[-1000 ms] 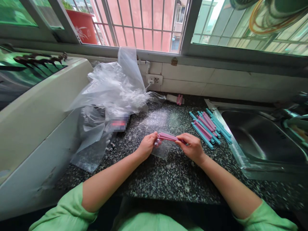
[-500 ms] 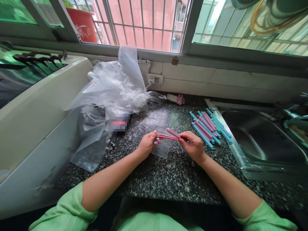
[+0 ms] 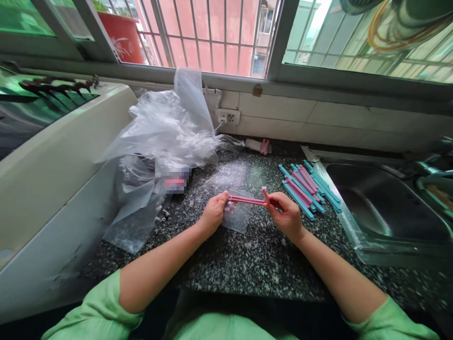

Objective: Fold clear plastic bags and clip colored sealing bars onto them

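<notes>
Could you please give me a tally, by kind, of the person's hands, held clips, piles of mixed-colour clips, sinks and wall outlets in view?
Hands: 2, the left hand and right hand
Held clips: 1, an open pink clip
Mixed-colour clip pile: 1
Sink: 1
Wall outlet: 1
Total: 6

Okay, smooth, hard-looking plastic can be seen on the held pink clip [image 3: 247, 200], and it's repeated in the pink and teal clips [image 3: 304, 182] at right. Thin, shiny, crinkly plastic film is shown by the bags [image 3: 163, 123] at left. The countertop [image 3: 226, 264] is speckled like polished stone, the sink [image 3: 354, 189] is done in shiny metal, and matt cloth is worn as sleeves [image 3: 102, 302].
</notes>
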The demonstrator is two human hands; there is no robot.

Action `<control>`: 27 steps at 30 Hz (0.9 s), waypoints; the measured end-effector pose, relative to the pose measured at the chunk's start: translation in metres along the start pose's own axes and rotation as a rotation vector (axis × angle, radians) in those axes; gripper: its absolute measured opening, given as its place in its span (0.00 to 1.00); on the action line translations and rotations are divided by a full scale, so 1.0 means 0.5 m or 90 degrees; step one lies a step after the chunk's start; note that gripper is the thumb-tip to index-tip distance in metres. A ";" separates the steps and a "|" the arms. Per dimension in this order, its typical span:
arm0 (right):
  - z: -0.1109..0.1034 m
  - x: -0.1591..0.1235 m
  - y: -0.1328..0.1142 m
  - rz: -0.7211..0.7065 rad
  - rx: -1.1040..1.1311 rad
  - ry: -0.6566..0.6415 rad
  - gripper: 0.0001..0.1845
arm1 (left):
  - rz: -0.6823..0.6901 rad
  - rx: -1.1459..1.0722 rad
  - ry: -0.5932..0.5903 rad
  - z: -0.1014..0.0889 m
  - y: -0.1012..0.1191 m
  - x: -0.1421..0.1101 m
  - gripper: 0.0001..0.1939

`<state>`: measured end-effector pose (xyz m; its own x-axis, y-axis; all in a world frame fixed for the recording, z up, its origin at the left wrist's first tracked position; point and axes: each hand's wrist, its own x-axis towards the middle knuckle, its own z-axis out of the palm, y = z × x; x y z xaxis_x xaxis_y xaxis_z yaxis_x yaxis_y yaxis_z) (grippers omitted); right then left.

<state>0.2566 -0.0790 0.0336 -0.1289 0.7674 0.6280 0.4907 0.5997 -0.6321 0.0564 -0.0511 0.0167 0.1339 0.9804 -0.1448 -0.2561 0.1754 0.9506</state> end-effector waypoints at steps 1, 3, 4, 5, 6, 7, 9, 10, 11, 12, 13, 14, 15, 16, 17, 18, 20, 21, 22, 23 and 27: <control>0.000 -0.001 0.001 0.009 0.010 0.001 0.03 | 0.001 -0.008 0.003 -0.001 -0.002 0.001 0.26; 0.000 -0.003 0.003 0.030 0.025 0.003 0.03 | 0.005 -0.023 0.008 -0.002 -0.004 0.002 0.25; 0.000 -0.004 0.004 0.041 0.029 0.005 0.04 | 0.006 -0.029 0.008 -0.002 -0.005 0.003 0.25; 0.000 -0.005 0.005 0.052 0.033 0.007 0.04 | 0.007 -0.033 0.009 -0.002 -0.005 0.003 0.25; 0.000 -0.006 0.006 0.061 0.037 0.009 0.04 | 0.006 -0.036 0.009 -0.001 -0.005 0.003 0.24; 0.000 -0.007 0.007 0.067 0.043 0.013 0.04 | 0.006 -0.037 0.010 -0.001 -0.004 0.003 0.24; 0.000 -0.008 0.009 0.076 0.060 0.020 0.04 | 0.010 -0.033 0.014 -0.001 -0.004 0.002 0.23; 0.000 -0.009 0.010 0.078 0.069 0.025 0.04 | 0.014 -0.027 0.016 -0.002 -0.003 0.002 0.23; 0.000 -0.009 0.011 0.081 0.077 0.029 0.04 | 0.019 -0.021 0.017 -0.002 -0.003 0.002 0.23; 0.001 -0.010 0.012 0.084 0.086 0.033 0.05 | 0.027 -0.015 0.016 -0.003 -0.003 0.002 0.23; 0.001 -0.010 0.013 0.088 0.096 0.036 0.05 | 0.035 -0.010 0.014 -0.004 -0.003 0.002 0.23; 0.001 -0.011 0.013 0.094 0.107 0.041 0.05 | 0.044 -0.007 0.011 -0.004 -0.002 0.002 0.23; 0.002 -0.011 0.014 0.100 0.121 0.047 0.05 | 0.051 -0.006 0.008 -0.004 -0.002 0.002 0.23; 0.002 -0.012 0.013 0.108 0.136 0.053 0.06 | 0.056 -0.008 0.007 -0.004 -0.002 0.002 0.23; 0.003 -0.012 0.013 0.114 0.153 0.059 0.05 | 0.058 -0.010 0.006 -0.004 -0.001 0.002 0.23; 0.003 -0.012 0.011 0.121 0.170 0.065 0.05 | 0.058 -0.014 0.007 -0.003 -0.001 0.002 0.23; 0.005 -0.010 0.007 0.132 0.205 0.077 0.05 | 0.056 -0.024 0.009 -0.001 0.001 0.001 0.22; 0.005 -0.009 0.005 0.136 0.222 0.083 0.05 | 0.054 -0.030 0.011 0.000 0.002 0.001 0.22; 0.006 -0.008 0.002 0.140 0.237 0.090 0.05 | 0.052 -0.037 0.012 0.000 0.003 0.000 0.22; 0.006 -0.007 0.000 0.144 0.252 0.094 0.05 | 0.049 -0.043 0.014 0.001 0.004 0.000 0.21; 0.006 -0.004 -0.004 0.151 0.288 0.094 0.06 | 0.042 -0.061 0.025 0.000 0.007 -0.001 0.21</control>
<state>0.2533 -0.0812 0.0324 0.0784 0.8733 0.4808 0.0667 0.4766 -0.8766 0.0556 -0.0512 0.0200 0.0770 0.9925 -0.0945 -0.3532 0.1158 0.9284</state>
